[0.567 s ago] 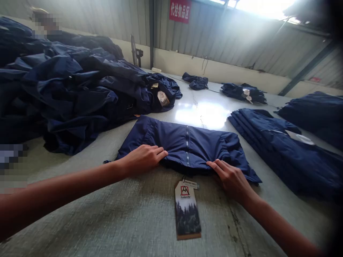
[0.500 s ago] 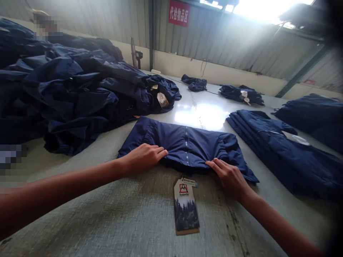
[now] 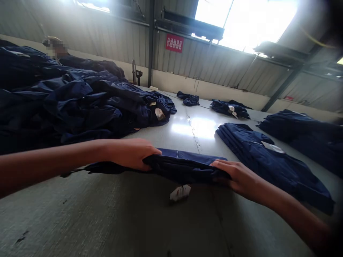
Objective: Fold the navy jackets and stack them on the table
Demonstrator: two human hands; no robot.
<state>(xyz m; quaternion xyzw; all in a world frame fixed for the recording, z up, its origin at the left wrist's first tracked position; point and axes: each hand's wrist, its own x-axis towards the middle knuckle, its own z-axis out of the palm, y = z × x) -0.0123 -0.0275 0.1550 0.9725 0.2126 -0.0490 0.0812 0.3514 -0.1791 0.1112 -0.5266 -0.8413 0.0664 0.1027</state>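
My L hand (image 3: 131, 154) and R hand (image 3: 239, 177) each pinch an end of the folded navy jacket (image 3: 187, 165), prob. just off the table (image 3: 128, 221) in front of me (view's blurry), hang tag (image 3: 180, 192) dangling under it, so the unsupported middle cld sag and the fold spill open.

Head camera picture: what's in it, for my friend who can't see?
Left hand and right hand grip a folded navy garment on a grey table, its tag dangling. A heap of navy clothes lies left, a folded stack right.
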